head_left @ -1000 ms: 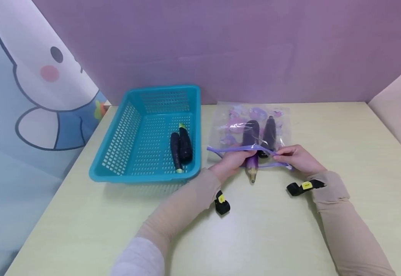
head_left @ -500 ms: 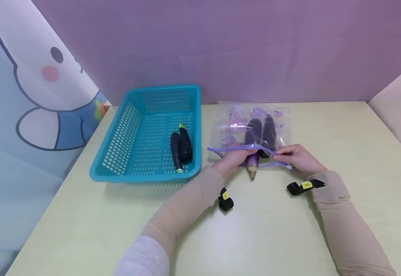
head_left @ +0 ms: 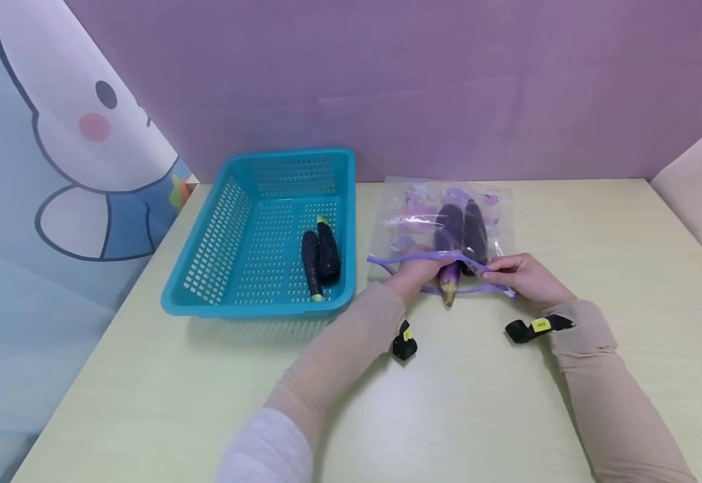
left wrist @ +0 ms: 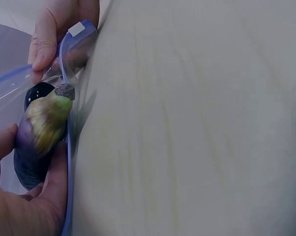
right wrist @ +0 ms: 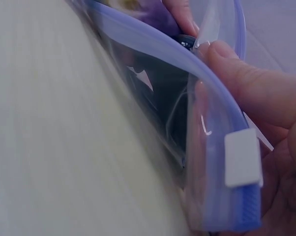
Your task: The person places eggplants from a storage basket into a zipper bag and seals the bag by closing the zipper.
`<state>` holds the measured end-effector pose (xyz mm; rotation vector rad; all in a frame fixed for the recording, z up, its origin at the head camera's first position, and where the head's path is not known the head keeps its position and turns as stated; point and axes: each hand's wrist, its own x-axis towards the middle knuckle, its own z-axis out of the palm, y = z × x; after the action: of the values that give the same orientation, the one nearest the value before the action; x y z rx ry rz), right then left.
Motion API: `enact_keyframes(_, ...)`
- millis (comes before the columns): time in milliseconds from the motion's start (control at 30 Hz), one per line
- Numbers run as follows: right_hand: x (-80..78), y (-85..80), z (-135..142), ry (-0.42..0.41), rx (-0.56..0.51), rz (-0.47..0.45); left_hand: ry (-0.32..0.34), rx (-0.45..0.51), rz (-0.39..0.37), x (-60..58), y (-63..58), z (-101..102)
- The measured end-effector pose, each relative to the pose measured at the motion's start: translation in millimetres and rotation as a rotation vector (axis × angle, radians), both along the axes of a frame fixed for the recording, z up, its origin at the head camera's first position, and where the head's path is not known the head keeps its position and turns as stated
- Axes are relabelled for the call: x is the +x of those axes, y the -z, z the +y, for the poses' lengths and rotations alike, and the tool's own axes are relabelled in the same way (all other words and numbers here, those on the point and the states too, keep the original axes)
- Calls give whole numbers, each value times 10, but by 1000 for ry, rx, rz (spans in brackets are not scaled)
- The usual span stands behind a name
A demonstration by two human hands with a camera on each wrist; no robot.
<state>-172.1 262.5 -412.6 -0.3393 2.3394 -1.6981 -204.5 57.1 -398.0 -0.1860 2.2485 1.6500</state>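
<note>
Fingers of the left hand (head_left: 414, 274) are wrapped round the purple eggplant (head_left: 449, 276), now slid a bit deeper into the zip bag (head_left: 388, 231); stem (head_left: 449, 300)'s left poking out, so probably almost in. Bag mouth (right wrist: 148, 38)'s pinched by the right hand (head_left: 530, 277).

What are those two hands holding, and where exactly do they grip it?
The left hand holds an eggplant toward its stem end; the right hand pinches the plastic bag at its open edge, near the white slider.
</note>
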Motion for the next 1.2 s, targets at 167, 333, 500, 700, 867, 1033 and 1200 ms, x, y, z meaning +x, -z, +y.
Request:
enact_keyframes(167, -13, 12, 8, 2, 14, -1, -1, -95, -25, -33, -28, 38)
enact_keyframes(333, -21, 24, 9, -2, 6, -1, 22, -109, -26, -42, -47, 42)
enact_keyframes(500, -17, 29, 9, -26, -35, 2, 35, -101, -5, -32, -68, 51)
enact_keyframes(700, 7, 33, 34, -24, -5, 11, 57, -23, -13, -16, -86, 81)
enact_keyframes(867, 15, 50, 50, -12, -7, -2, 58, -2, -16, -16, -110, 111)
enact_keyframes(1033, 1, 59, 36, -1, -18, 7, 30, 11, -23, -38, -142, 152)
enact_keyframes(1200, -14, 67, 29, 7, 8, 84, 24, 40, -34, -47, -147, 174)
